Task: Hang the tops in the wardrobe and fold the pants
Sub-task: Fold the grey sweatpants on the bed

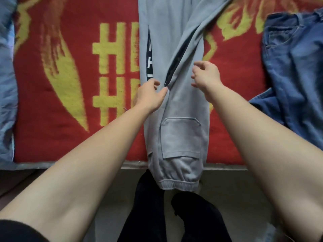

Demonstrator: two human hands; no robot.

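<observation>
Grey pants (pixel 174 41) on red-and-yellow blanket (pixel 70 119) (jeans (pixel 293 67) nearby), left fingers (pixel 156 83) touching fabric, right fingers (pixel 199 63) loosely spread

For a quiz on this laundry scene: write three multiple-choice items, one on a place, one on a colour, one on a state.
1. The crumpled blue denim jeans lie where, relative to the long grey cotton jogger pants? A left; B right; C on top.
2. The fuzzy blanket beneath is: A red with yellow; B green; C white.
3. The right hand: A grips the jeans; B holds a hanger; C holds nothing.
Answers: 1 B, jeans sit toward the right edge; 2 A, red pile with yellow marks; 3 C, its fingers curl loosely, empty.
</observation>
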